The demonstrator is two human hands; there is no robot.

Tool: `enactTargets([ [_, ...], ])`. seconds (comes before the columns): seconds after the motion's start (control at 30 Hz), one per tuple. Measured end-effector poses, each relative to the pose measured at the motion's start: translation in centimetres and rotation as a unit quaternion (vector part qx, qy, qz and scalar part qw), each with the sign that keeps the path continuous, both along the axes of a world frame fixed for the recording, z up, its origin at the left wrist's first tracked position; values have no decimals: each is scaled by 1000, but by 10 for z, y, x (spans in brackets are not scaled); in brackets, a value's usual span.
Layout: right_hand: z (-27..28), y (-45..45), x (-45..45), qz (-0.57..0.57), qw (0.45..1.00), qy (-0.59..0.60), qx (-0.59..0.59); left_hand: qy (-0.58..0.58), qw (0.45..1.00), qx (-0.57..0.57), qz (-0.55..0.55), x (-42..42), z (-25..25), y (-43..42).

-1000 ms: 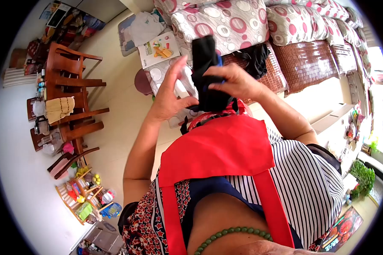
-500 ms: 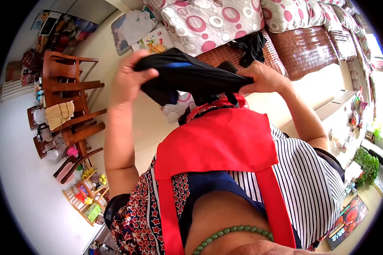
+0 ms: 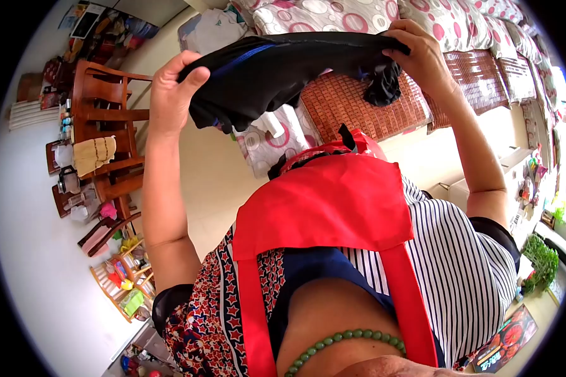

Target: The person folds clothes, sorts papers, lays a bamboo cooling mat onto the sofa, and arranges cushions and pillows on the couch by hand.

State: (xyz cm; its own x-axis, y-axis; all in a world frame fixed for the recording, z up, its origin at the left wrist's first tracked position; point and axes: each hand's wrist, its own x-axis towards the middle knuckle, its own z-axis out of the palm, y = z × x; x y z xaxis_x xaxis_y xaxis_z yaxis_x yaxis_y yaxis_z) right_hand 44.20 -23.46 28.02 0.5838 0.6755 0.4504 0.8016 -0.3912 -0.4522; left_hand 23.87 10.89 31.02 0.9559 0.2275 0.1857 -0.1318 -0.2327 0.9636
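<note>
A black piece of clothing (image 3: 264,78) with blue trim hangs stretched between my two hands, out in front of my red apron. My left hand (image 3: 177,91) pinches its left end between thumb and fingers. At the other end, my right hand (image 3: 421,56) grips the top edge. The garment's exact kind does not show. Beyond it, another crumpled black cloth (image 3: 382,85) lies on the brown woven seat mat (image 3: 346,110) of the sofa.
The sofa carries a cover (image 3: 327,16) patterned with pink and grey circles. Wooden chairs (image 3: 107,116) stand along the left wall, one with a yellow cloth (image 3: 94,155) on it. A small wooden rack (image 3: 122,279) is lower left. Green plants (image 3: 539,261) are at the right.
Both hands have risen and moved farther apart, the right one up and to the right. The black garment has gone from bunched to spread out between them.
</note>
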Motion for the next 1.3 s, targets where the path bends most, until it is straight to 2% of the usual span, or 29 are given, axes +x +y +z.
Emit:
enactTargets([
  [0.03, 1, 2, 4, 8, 999, 35, -16, -18, 999, -17, 22, 1, -1, -2],
  [0.07, 9, 0, 9, 25, 998, -50, -38, -40, 998, -10, 42, 1, 1, -5],
  [0.17, 41, 13, 7, 103, 971, -212, 25, -42, 997, -9, 62, 2, 8, -2],
  [0.2, 24, 6, 19, 109, 993, -25, 26, -36, 997, -3, 66, 2, 8, -3],
  [0.23, -5, -6, 42, 110, 980, 161, 26, -26, 998, 3, 64, 0, 4, -4],
  [0.27, -20, -11, 56, 108, 934, 339, 28, -20, 998, 12, 62, -1, 0, -3],
  [0.3, -16, -6, 55, 107, 935, 327, 82, -17, 998, 24, 62, -1, -4, 0],
  [0.37, -9, 3, 41, 102, 927, 308, 187, -7, 998, -39, 47, -1, -7, 4],
  [0.4, -7, 10, 39, 56, 938, 294, 177, 6, 997, -54, 47, -1, -8, 4],
  [0.5, -19, 13, 49, 92, 934, 313, 148, 31, 995, -86, 50, -3, -13, 5],
  [0.53, -17, 11, 43, 80, 910, 368, 172, 38, 993, -93, 55, -6, -14, 6],
  [0.63, 0, -6, 28, 91, 914, 364, 156, 15, 996, -24, 83, -18, -7, 5],
  [0.67, 21, -10, 17, 135, 939, 299, 101, -20, 994, 51, 96, -22, -3, 6],
  [0.7, 41, -15, 3, 125, 957, 253, 68, -54, 985, 126, 109, -28, 2, 7],
  [0.77, 74, -26, -20, 236, 960, 144, 53, -132, 941, 255, 178, -44, 16, -2],
  [0.8, 90, -29, -35, 338, 934, 89, 67, -220, 919, 238, 224, -55, 14, 2],
  [0.83, 105, -27, -51, 452, 886, 56, 88, -306, 886, 234, 257, -60, 21, -1],
  [0.87, 126, -16, -67, 570, 813, 68, 98, -284, 860, 382, 184, -88, 13, 59],
  [0.9, 138, -8, -81, 677, 724, 81, 105, -282, 906, 290, 122, -94, 26, 63],
  [0.93, 137, -2, -86, 661, 735, 55, 139, -277, 939, 191, 66, -100, 39, 67],
  [0.97, 136, 4, -92, 643, 745, 29, 174, -268, 949, -163, 19, -82, 70, 15],
  [1.0, 134, 19, -88, 639, 744, -14, 196, -465, 843, -221, -156, -46, 39, 48],
  [1.03, 133, 33, -84, 632, 741, -57, 219, -409, 833, -291, -233, -23, 52, 20],
  [1.07, 133, 57, -74, 643, 723, -111, 227, -358, 813, -337, -312, 6, 59, -16],
  [1.13, 133, 89, -76, 554, 779, -157, 249, -270, 788, -384, -397, 41, 45, -63],
  [1.2, 125, 113, -79, 416, 864, -118, 257, -192, 845, -380, -324, 48, 28, -93],
  [1.3, 119, 110, -77, 347, 925, -17, 156, -120, 925, -314, -176, 30, 4, -107],
])
